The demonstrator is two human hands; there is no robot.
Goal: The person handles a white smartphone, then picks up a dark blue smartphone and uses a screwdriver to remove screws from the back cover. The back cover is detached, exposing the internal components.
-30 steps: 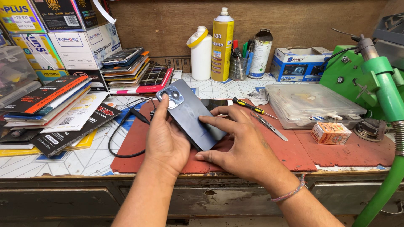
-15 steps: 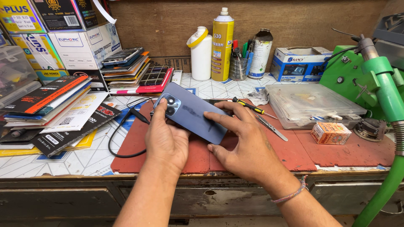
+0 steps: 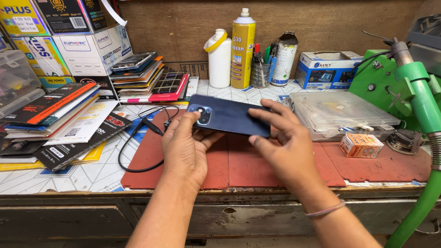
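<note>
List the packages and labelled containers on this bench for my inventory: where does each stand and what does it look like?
Small orange cardboard box: right side of the red mat, rectangular.
Blue-and-white carton: back right, open-topped.
Tall yellow spray can: back centre, white cap.
White plastic bottle: left of the can, yellow cap ring.
White stacked carton: back left.
Black flat packets: left, fanned out.
Dark blue phone: held by left hand and right hand.

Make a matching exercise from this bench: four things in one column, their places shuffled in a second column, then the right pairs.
1. phone
2. black cable
3. small orange box
4. yellow spray can

A. upright at the back wall
B. on the mat's right part
C. held in both hands
D. looped at the mat's left edge

Pairs: 1-C, 2-D, 3-B, 4-A
</note>
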